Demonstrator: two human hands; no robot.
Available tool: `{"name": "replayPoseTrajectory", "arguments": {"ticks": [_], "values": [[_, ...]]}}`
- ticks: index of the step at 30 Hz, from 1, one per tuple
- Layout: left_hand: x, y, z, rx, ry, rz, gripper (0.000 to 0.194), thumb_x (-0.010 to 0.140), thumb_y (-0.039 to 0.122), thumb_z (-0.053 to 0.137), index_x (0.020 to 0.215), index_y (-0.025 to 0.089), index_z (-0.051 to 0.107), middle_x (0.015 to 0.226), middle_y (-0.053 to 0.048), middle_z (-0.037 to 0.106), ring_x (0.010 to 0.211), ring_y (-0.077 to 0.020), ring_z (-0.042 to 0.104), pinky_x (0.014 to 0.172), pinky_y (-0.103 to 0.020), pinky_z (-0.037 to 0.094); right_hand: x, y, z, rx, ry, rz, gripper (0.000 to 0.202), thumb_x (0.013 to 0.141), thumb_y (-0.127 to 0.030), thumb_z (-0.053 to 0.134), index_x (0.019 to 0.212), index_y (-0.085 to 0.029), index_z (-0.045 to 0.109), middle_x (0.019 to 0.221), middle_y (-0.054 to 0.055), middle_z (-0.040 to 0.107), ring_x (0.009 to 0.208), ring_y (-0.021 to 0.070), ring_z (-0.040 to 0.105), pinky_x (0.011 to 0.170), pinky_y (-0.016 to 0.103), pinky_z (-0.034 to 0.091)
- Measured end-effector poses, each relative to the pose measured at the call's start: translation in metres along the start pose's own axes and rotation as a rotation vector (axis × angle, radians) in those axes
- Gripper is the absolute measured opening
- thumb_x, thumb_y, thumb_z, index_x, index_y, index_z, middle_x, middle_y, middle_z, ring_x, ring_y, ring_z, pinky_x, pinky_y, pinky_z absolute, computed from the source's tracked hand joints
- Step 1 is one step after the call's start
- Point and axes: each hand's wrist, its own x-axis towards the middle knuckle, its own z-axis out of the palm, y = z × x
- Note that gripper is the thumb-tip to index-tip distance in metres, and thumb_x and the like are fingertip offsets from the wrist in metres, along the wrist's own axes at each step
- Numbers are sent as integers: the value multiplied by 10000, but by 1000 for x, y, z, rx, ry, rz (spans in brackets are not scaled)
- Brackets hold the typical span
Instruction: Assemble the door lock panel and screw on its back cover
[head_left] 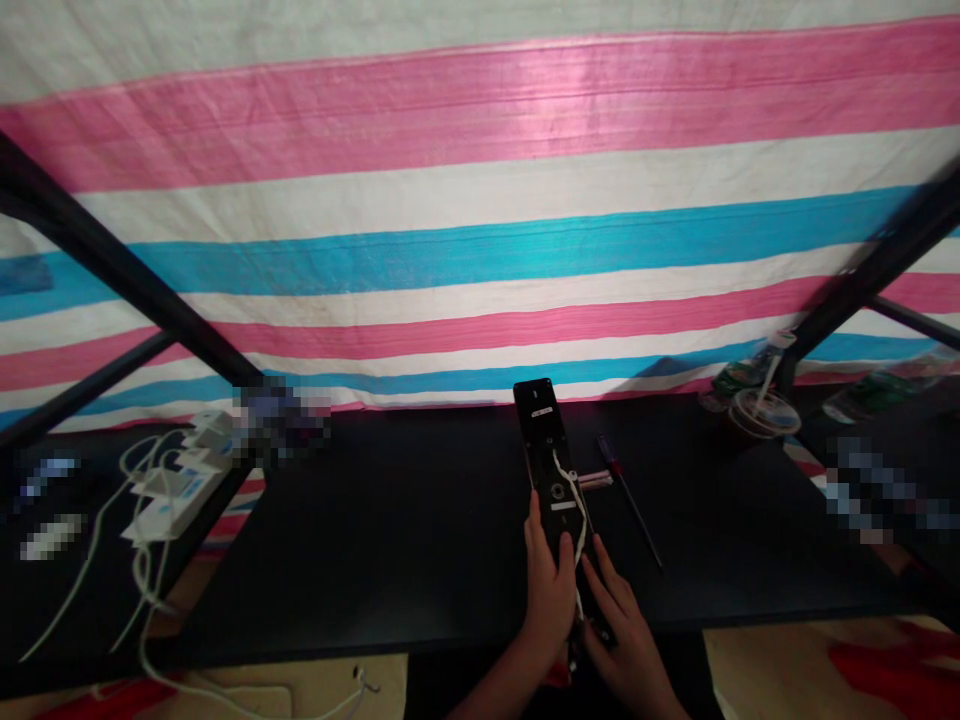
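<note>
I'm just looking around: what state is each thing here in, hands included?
Left hand: against the panel's left side
Right hand: by the panel's right side
Black panel: lengthwise before the person, cable side up
White cable: loosely bent along the panel
Screwdriver: lying on the table, unheld
Cup: upright, straw in
Striped sheet: hanging, wrinkled

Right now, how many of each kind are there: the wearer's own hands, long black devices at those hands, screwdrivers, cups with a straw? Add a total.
Hands, left and right: 2
Long black device: 1
Screwdriver: 1
Cup with straw: 1
Total: 5
</note>
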Motion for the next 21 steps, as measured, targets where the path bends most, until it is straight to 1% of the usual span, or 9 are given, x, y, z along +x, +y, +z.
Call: {"name": "replayPoseTrajectory", "arguments": {"ticks": [2,4,6,8,11,13,16,19,21], "values": [[0,2,-1,18,-26,8,572,996,335,455,1555,246,369,1536,-124,454,1452,-237,435,1228,-419,308,-1,1,0,-6,-11,7,740,931,-128,482,1616,-306,264,1695,91,235,1483,296,403,1089,404,495],[0,4,-2,27,-47,16,533,994,329,455,1521,250,431,1466,-122,512,1395,-232,497,1212,-419,332,-1,1,0,-9,-26,13,735,929,-125,482,1612,-301,275,1689,100,253,1482,296,405,1086,401,498],[1,4,-2,13,-38,16,527,1000,336,444,1520,247,430,1491,-115,505,1426,-226,465,1229,-413,302,0,2,0,-19,-21,10,722,931,-125,485,1606,-294,293,1681,112,272,1469,298,427,1073,401,510],[2,2,-1,-14,-28,7,529,1014,351,417,1532,245,408,1563,-101,457,1489,-222,385,1256,-404,248,0,4,-2,-32,14,-15,685,938,-146,507,1588,-280,339,1669,128,296,1460,312,438,1064,427,520],[2,0,2,-41,-11,-21,559,1026,372,389,1567,245,334,1661,-77,335,1553,-214,263,1282,-391,175,-4,7,-8,-46,73,-109,541,934,-201,583,1466,-280,527,1610,131,402,1433,336,466,1037,474,542],[0,-1,5,-64,6,-48,616,1024,382,401,1602,247,237,1695,-70,263,1568,-206,221,1285,-379,164,-9,10,-14,-47,105,-185,400,925,-206,614,1313,-295,658,1503,118,528,1364,323,537,986,458,577],[-2,-1,9,-98,24,-82,686,1024,395,407,1624,224,124,1707,-84,224,1563,-196,236,1276,-350,194,-15,17,-21,-54,148,-266,308,935,-185,593,1187,-298,730,1270,105,677,1205,280,640,888,396,617],[-2,-3,9,-99,30,-78,682,1021,403,413,1617,188,160,1705,-94,229,1566,-194,226,1275,-332,186,-15,24,-23,-69,154,-320,268,955,-216,585,1158,-292,743,1047,78,735,1015,238,699,806,340,625],[-3,-5,7,-107,17,-62,683,1011,392,435,1613,186,189,1706,-86,227,1572,-196,205,1278,-330,170,-11,26,-22,-71,156,-342,226,967,-259,593,1129,-286,747,959,61,743,914,219,712,763,320,621]]}}
